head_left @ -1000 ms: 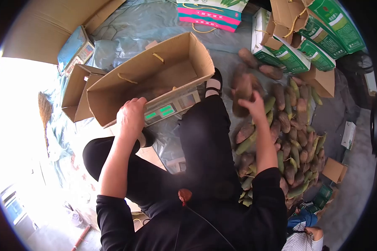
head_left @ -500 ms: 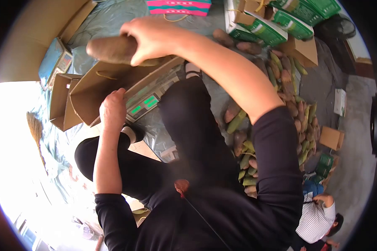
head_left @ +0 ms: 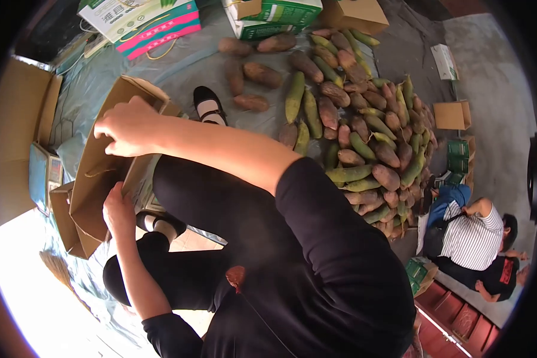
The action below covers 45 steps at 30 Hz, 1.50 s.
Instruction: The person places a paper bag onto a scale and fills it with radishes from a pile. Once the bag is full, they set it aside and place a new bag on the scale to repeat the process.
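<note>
A tall open cardboard box stands at my left side, with a string handle on its inner wall. My left hand is closed on the near edge of this box. Over the box opening, my right hand has its fingers bent and its thumb apart, and no vegetable shows in it. The floor of the box is hidden from me. To my right lies a large heap of long, thick vegetables, some reddish-brown and some green.
Several loose brown vegetables lie on the plastic sheet ahead. Pink-and-teal cartons and a green-and-white box stand at the back. A broom is at left. At right are people, one in a striped shirt.
The brown vegetable that my right hand held above the box is gone from view. My right hand has moved down over the box opening. The view has turned rightward, showing more of the heap.
</note>
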Available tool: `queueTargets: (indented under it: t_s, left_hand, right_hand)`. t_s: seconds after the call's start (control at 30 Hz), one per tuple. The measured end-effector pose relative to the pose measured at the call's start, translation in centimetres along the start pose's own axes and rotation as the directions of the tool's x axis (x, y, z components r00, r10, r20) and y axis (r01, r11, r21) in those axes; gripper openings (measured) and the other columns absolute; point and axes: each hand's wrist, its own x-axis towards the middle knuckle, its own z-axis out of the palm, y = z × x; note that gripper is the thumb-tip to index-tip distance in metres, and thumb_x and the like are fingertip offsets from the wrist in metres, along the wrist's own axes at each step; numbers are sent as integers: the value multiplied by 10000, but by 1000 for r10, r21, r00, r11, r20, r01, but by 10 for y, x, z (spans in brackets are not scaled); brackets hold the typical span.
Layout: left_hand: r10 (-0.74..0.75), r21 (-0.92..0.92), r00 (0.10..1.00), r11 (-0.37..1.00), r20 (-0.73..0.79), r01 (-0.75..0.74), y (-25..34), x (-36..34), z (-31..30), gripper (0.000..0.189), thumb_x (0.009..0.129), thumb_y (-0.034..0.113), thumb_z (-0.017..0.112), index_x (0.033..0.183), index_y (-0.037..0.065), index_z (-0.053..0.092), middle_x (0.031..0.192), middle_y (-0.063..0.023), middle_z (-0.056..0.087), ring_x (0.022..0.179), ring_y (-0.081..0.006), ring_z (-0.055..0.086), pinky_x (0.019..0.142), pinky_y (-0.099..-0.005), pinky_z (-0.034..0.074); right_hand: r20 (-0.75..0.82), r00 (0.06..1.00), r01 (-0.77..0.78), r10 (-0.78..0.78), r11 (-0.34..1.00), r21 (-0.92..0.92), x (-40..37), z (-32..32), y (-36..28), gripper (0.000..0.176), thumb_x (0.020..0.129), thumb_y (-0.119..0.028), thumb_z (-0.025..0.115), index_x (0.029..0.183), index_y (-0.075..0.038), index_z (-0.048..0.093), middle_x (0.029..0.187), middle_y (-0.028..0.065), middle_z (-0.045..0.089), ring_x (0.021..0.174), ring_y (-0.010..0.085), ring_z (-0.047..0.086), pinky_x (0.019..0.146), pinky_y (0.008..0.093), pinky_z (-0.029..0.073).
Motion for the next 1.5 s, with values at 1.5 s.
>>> queueTargets:
  t_s: [1.5]
  left_hand:
    - [-7,39,997,999,-80,11,6,-11,3,157,745,10,550,882,83,577,854,-95,599,885,-284,612,735,-397,513]
  right_hand:
    - [-57,537,-779,841,521,350,-348,-102,148,653,659,55,727,1258,-18,478,1172,97,559,1011,193,565,886,328,453]
